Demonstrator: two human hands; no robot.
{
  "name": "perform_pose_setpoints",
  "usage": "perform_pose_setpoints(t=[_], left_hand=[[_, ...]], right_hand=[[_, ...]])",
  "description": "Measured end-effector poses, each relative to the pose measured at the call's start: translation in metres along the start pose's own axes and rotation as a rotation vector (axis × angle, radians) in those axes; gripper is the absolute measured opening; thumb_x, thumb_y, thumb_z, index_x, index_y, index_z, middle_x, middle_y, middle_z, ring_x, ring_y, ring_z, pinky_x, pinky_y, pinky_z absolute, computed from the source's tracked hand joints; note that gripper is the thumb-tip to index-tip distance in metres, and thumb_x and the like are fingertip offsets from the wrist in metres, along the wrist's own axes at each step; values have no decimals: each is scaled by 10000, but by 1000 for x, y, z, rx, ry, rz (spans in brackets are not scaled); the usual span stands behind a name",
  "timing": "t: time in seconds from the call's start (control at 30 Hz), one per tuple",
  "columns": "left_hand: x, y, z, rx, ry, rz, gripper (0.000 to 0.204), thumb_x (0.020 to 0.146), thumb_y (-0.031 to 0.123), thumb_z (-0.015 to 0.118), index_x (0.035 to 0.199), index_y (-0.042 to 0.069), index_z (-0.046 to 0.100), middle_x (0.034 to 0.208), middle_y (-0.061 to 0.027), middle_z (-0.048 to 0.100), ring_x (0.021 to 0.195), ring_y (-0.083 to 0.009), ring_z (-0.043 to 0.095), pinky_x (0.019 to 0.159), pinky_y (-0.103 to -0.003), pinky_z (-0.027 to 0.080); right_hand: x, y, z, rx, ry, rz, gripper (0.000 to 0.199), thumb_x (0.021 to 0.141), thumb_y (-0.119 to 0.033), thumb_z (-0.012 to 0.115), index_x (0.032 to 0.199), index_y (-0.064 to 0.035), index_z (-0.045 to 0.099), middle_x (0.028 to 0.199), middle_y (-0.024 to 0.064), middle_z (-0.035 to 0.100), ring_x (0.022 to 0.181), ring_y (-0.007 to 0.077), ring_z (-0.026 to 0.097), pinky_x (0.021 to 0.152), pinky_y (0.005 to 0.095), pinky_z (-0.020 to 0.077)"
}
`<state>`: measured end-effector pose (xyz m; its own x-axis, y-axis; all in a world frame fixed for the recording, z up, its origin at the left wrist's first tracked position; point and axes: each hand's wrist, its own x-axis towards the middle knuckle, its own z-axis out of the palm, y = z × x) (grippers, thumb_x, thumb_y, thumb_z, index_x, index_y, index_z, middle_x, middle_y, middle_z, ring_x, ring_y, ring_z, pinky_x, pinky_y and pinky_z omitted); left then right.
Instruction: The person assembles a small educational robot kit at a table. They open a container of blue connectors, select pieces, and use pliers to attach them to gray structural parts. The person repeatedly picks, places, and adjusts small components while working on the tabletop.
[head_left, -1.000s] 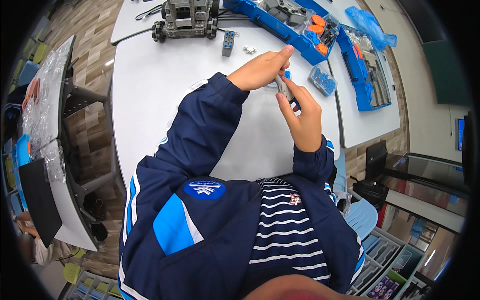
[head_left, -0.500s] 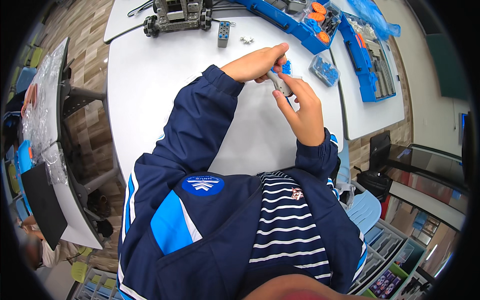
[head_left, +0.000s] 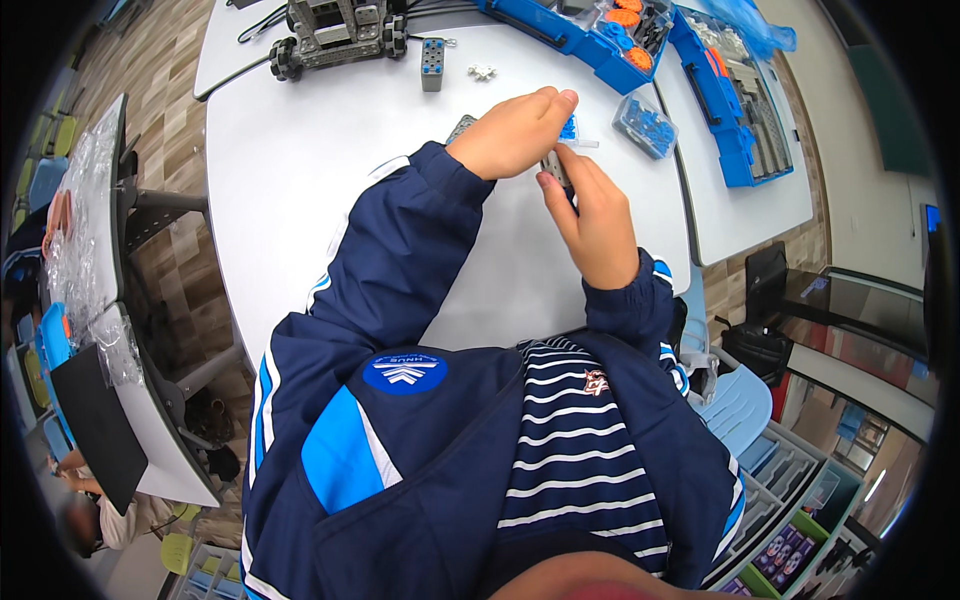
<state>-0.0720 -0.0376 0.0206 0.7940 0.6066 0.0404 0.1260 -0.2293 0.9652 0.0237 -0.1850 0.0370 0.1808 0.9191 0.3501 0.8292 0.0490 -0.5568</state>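
Observation:
My left hand (head_left: 512, 133) and my right hand (head_left: 590, 217) meet over the white table (head_left: 300, 180). Between their fingers they hold a small grey building piece (head_left: 553, 165) with a blue part (head_left: 569, 128) at its far end. The left hand covers most of the piece from above, and the right hand's fingertips pinch its near end. A flat grey plate (head_left: 460, 128) pokes out from under the left hand. Both arms wear dark blue sleeves.
A grey wheeled robot model (head_left: 335, 28) stands at the table's far edge, with a grey block (head_left: 432, 63) and a small white part (head_left: 483, 71) beside it. Blue parts trays (head_left: 735, 100) and a clear box of blue pieces (head_left: 645, 123) lie to the right.
Both hands have stayed together on the small piece; the left hand has closed further over it. The view has shifted slightly, so everything sits a little lower in the frame.

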Motion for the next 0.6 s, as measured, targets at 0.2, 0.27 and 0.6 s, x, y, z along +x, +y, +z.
perform_pose_setpoints(t=[0.2, 0.27, 0.6], left_hand=[[7, -6, -3, 5, -1, 81, 537, 1081, 482, 438, 926, -11, 583, 765, -40, 522, 734, -173, 481, 715, -340, 456], [11, 0, -21, 102, 282, 410, 558, 1073, 522, 431, 863, 20, 552, 747, -23, 496, 681, -146, 468, 630, -320, 433], [1, 3, -71, -715, 8, -275, 501, 1079, 564, 387, 767, 173, 407, 641, 83, 338, 480, -24, 244, 438, -220, 196]], right_hand=[[-2, -2, 0, 106, 4, -12, 270, 976, -144, 655, 1169, 42, 623, 936, 222, 684, 764, 411, 673, 688, 424, 543], [-4, -3, -7, 176, -58, 11, 261, 986, -140, 645, 1170, 44, 627, 916, 218, 685, 747, 389, 676, 684, 403, 539], [6, 4, -36, 188, -44, 179, 293, 995, -177, 661, 1178, 51, 655, 812, 166, 664, 644, 198, 606, 633, 303, 496]])
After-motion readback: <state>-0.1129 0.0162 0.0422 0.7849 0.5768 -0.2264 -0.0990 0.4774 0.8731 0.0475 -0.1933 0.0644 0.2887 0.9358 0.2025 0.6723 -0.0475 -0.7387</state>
